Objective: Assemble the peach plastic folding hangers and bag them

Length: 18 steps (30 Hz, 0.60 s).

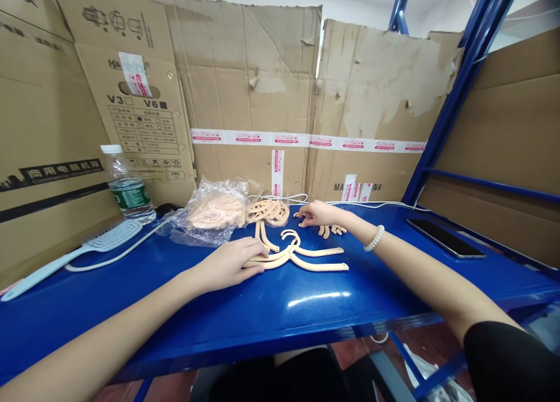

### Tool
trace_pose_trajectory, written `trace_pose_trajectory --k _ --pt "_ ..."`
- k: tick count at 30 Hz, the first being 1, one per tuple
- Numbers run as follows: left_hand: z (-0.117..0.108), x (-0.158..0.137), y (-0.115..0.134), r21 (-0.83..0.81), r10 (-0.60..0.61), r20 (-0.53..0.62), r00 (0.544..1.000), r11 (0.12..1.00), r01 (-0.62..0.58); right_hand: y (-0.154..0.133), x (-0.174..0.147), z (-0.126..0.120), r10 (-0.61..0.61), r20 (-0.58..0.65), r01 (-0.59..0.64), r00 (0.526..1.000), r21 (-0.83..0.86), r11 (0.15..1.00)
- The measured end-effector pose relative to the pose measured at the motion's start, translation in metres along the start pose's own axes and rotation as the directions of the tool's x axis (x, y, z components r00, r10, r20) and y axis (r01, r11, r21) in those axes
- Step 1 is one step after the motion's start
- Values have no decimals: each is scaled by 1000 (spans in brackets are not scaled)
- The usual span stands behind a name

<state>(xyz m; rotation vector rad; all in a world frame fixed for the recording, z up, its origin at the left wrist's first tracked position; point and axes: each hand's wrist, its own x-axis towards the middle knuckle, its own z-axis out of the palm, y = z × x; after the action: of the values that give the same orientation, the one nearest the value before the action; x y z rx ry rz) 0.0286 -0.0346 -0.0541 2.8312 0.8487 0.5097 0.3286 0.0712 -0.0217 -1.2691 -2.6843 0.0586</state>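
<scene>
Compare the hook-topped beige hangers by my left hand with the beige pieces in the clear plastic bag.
The hook-topped beige hangers lie spread on the blue table; the beige pieces in the clear plastic bag are bunched. The hangers are bare; the bagged pieces are wrapped. Your left hand holds the hangers; no hand touches the bagged pieces. Both are beige.

There is room along the front of the table (262, 314). Hangers (324, 266) block the middle, a bottle (129, 195) and brush (114, 237) block the left, and cardboard (254, 98) stops you at the back.
</scene>
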Motion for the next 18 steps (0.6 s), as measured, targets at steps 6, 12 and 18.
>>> trace_pose_trajectory --k 6,12,18 --pt "-2 1 0 21 -9 14 1000 1000 9 -43 -50 -15 -71 28 67 997 117 991" --pt "-3 2 -1 55 10 33 999 998 -12 -72 -91 4 -105 34 97 994 189 977" --pt "-1 2 -4 54 49 10 999 997 -49 -63 -88 14 -55 77 34 996 250 968"
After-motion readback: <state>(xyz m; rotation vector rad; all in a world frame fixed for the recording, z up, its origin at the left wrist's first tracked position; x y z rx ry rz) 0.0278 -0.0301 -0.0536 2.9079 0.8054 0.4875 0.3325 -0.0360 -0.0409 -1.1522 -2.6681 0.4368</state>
